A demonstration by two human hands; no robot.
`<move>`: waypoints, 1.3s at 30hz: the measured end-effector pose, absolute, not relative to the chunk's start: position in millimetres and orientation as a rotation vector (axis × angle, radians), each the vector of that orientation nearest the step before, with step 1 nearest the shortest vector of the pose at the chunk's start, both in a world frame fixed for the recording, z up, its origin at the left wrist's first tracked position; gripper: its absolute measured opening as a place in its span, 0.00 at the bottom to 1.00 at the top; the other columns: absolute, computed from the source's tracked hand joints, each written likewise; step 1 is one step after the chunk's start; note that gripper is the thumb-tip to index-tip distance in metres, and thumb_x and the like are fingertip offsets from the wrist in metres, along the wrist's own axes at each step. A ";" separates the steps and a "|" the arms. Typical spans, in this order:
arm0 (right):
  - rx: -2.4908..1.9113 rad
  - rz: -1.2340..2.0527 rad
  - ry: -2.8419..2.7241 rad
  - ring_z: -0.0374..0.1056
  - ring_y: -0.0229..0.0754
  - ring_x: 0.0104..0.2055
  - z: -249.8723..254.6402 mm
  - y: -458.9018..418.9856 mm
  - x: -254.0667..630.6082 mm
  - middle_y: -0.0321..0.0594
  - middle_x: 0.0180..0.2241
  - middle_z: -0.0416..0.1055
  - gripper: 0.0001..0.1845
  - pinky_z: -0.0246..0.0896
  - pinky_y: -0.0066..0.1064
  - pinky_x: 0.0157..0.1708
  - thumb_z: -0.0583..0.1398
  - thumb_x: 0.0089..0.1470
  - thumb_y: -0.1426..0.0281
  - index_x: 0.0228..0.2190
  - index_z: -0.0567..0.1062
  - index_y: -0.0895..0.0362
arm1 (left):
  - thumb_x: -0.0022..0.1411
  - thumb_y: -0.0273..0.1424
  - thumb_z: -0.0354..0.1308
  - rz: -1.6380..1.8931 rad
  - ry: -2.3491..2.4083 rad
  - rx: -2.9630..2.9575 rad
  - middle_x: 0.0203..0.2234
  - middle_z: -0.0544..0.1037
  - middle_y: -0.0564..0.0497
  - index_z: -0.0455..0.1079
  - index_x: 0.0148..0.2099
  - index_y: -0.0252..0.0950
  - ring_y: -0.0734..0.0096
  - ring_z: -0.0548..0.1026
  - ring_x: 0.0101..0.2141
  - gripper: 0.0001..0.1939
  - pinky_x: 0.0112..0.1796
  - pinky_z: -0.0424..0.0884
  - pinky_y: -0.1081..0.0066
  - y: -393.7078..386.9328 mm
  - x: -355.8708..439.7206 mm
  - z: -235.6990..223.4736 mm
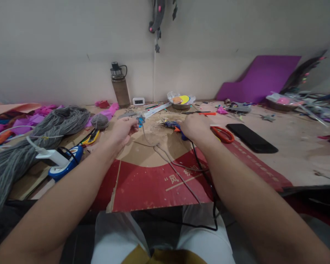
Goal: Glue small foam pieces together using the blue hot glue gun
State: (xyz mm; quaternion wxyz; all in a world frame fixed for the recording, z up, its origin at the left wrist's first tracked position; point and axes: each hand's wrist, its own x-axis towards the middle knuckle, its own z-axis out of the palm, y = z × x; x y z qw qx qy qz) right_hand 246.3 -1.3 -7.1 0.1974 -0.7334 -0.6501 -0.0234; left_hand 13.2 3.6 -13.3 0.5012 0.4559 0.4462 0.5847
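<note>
My left hand [126, 128] is closed, thumb and fingers pinching a small grey-and-blue piece [140, 121] whose exact shape I cannot make out. From it a grey yarn strand [156, 146] trails down over the cardboard toward the front edge. My right hand [196, 127] is wrapped round a blue glue gun [183, 136] with an orange trigger, its fuzzy, dark tip directed left toward the piece. A gap separates tip and piece. The gun's black cord [199, 159] runs down past the table edge. Red-handled scissors [222, 134] lie just right of my right hand.
At left are a large grey yarn bundle [68, 119], a yellow cutter [91, 136] and a blue power strip [63, 167] with a white plug. A bottle [120, 90], small clock [138, 101] and bowl [181, 106] stand behind. A black phone [251, 138] lies right.
</note>
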 end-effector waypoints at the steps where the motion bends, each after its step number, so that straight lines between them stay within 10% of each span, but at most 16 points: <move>1: -1.961 -0.067 -1.771 0.69 0.60 0.49 -6.2 -5.0 240.2 0.63 0.40 0.73 0.14 0.61 0.47 0.46 0.57 0.56 0.63 0.31 0.74 0.63 | 0.45 0.20 0.58 1.426 1.079 1.120 0.16 0.68 0.53 0.65 0.20 0.32 0.80 0.67 0.19 0.07 0.22 0.63 0.79 2.0 14.5 -13.2; 12: -0.970 1.255 -1.404 0.70 0.38 0.29 -34.7 -25.2 163.2 0.31 0.28 0.69 0.23 0.62 0.30 0.29 0.65 0.46 0.67 0.36 0.56 0.51 | 0.46 0.20 0.61 1.384 0.933 1.111 0.19 0.71 0.55 0.66 0.30 0.33 0.78 0.70 0.20 0.08 0.24 0.67 0.77 -13.3 31.9 -12.5; 18: -0.975 1.167 -1.421 0.61 0.32 0.19 -36.3 -17.5 172.5 0.29 0.24 0.65 0.09 0.57 0.27 0.21 0.58 0.52 0.73 0.30 0.59 0.52 | 0.47 0.20 0.63 1.292 0.983 1.121 0.21 0.73 0.55 0.70 0.36 0.31 0.82 0.69 0.20 0.11 0.23 0.67 0.79 -13.9 30.4 -12.8; 39: -1.071 0.616 -1.621 0.63 0.36 0.30 -25.1 -20.2 188.3 0.33 0.27 0.67 0.04 0.57 0.29 0.32 0.58 0.52 0.71 0.33 0.68 0.55 | 0.50 0.28 0.63 1.164 1.138 1.308 0.18 0.72 0.50 0.71 0.26 0.30 0.78 0.70 0.19 0.06 0.22 0.66 0.77 -17.8 28.3 -10.6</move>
